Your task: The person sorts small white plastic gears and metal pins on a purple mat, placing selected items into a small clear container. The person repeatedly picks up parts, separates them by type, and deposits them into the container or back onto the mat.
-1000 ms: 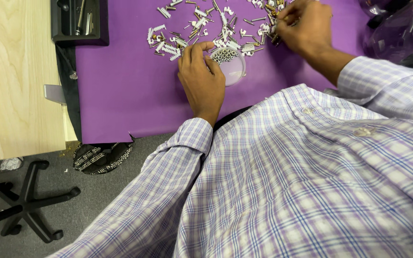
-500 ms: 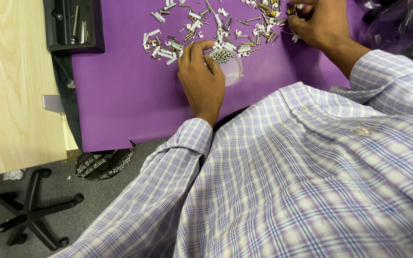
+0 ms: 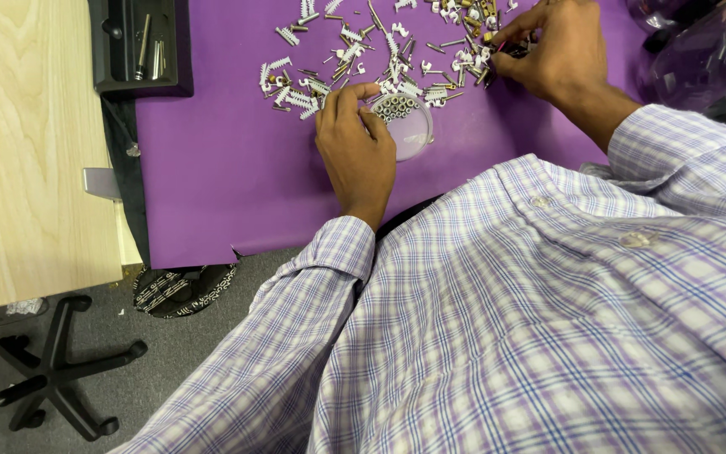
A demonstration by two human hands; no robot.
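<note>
A left hand (image 3: pixel 355 147) rests on a purple mat (image 3: pixel 212 168), fingers curled loosely against the rim of a clear round dish (image 3: pixel 405 122); the right hand (image 3: pixel 552 46) pinches small parts from the scattered pile of fasteners (image 3: pixel 380 50) just beyond; bare mat lies open nearer the body, a black tray (image 3: pixel 136 46) off left.

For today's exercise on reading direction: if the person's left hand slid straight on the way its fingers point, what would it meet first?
The left hand points up the purple mat; it would likely meet the scattered small white and metal parts first.
</note>
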